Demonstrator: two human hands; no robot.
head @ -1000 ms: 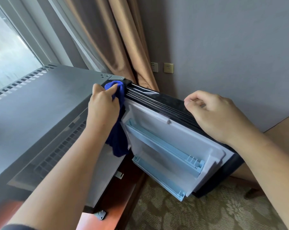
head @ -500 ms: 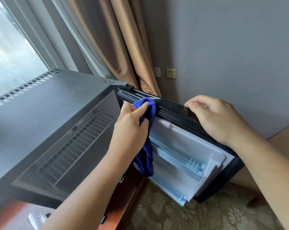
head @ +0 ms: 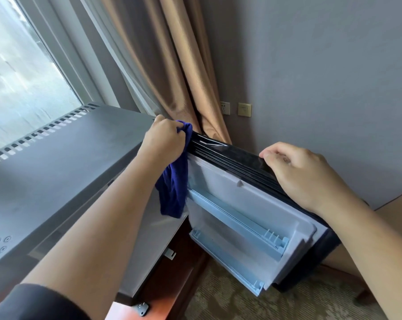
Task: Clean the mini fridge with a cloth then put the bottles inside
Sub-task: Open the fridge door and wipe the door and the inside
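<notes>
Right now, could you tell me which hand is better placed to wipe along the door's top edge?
Left: the left hand grips the blue cloth at the door hinge, while the right hand holds the door steady.

The cloth [head: 173, 192] is coloured deep blue. The mini fridge [head: 56, 162] is cased in matt dark grey; its door [head: 241, 155] is edged in glossy black and lined in white, with shelf rails [head: 237, 221] tinted pale blue. The curtain [head: 172, 65] is shown in plain tan, the wall [head: 322, 65] in flat grey. The carpet [head: 230, 303] is patterned with faded florals in olive and beige. The cabinet [head: 172, 282] is finished in reddish-brown.
</notes>
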